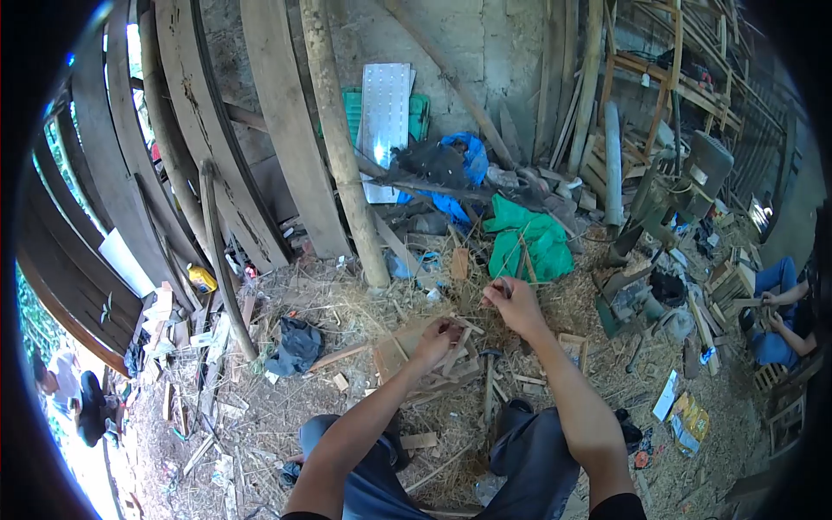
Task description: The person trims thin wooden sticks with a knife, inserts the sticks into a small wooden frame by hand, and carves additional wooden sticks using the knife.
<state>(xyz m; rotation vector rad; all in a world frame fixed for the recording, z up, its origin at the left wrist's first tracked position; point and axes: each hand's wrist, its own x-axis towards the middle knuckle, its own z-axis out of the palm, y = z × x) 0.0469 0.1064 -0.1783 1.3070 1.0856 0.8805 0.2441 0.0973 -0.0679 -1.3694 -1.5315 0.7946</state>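
My left hand (436, 341) is closed on a small piece made of thin wooden strips (458, 348), held above a wooden block (393, 351) on the ground. To its right and a little higher, my right hand (513, 305) is raised, with thumb and fingers pinched together. Whatever is in that pinch is too small to make out. Just below the hands, between my knees, lies a hammer-like tool (490, 354) with a dark head. A small wooden frame (573, 348) rests to the right of my right forearm.
Wood scraps and straw cover the ground. A black plastic bag (295, 347) lies left, a green sack (530, 239) ahead. A bamboo pole (334, 130) and tall planks (204, 121) lean at the left. A seated person (784, 312) works at the far right; another person (68, 386) is far left.
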